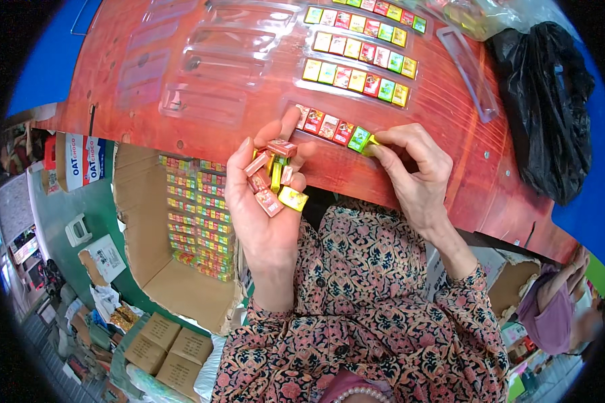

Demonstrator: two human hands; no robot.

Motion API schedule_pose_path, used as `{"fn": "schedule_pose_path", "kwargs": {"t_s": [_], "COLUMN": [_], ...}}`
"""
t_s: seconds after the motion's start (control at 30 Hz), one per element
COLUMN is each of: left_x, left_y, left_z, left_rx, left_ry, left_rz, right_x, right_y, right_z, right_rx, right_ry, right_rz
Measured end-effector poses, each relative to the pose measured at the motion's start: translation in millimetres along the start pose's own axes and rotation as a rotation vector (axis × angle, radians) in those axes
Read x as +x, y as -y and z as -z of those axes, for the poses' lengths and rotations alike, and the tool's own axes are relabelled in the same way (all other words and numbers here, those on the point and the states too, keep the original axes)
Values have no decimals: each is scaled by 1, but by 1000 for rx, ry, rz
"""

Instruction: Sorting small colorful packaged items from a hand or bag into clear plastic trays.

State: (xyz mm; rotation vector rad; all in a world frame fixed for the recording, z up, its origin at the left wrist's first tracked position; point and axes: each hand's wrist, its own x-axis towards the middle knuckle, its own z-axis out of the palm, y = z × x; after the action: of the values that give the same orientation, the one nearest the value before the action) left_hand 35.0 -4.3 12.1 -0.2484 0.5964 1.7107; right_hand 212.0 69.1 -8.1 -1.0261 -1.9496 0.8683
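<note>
Palm up near the table's front edge, my left hand (259, 225) cradles a loose pile of small candy-sized boxes (269, 201) in red, brown and yellow. To its right, my right hand (420, 161) pinches a small yellow box (372, 142) between thumb and forefinger. That box is at the right end of a short row of red, brown and green boxes (329, 126) on the red table. My left fingertips are close to the row's left end. Beyond it, several clear trays (299, 86) hold full rows of the same boxes.
More clear plastic trays (205, 104) lie to the left on the red table (262, 111). A clear strip (465, 74) and a black plastic bag (544, 114) are at the right. Below left stands an open carton (181, 289) stacked with packed rows. Another person (548, 312) is at far right.
</note>
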Motion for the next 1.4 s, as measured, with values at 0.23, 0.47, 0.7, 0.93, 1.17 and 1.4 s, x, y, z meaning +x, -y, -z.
{"fn": "schedule_pose_path", "kwargs": {"t_s": [0.23,0.47,0.7,0.93,1.17,1.4], "left_x": [-1,1,1,0,3,1], "left_y": [1,3,4,4,4,2], "left_z": [-5,-5,-5,-6,3,3], "left_rx": [31,22,42,60,-54,-42], "left_ry": [-12,-33,-33,-28,53,42], "left_rz": [34,36,18,13,16,9], "right_x": [4,-5,-7,-4,-9,-9], "right_y": [2,-4,2,5,2,4], "right_z": [8,6,11,9,5,1], "right_rx": [-249,-326,-241,-307,-414,-325], "right_ry": [-166,4,50,36,6,-12], "right_rz": [270,396,156,121,200,132]}}
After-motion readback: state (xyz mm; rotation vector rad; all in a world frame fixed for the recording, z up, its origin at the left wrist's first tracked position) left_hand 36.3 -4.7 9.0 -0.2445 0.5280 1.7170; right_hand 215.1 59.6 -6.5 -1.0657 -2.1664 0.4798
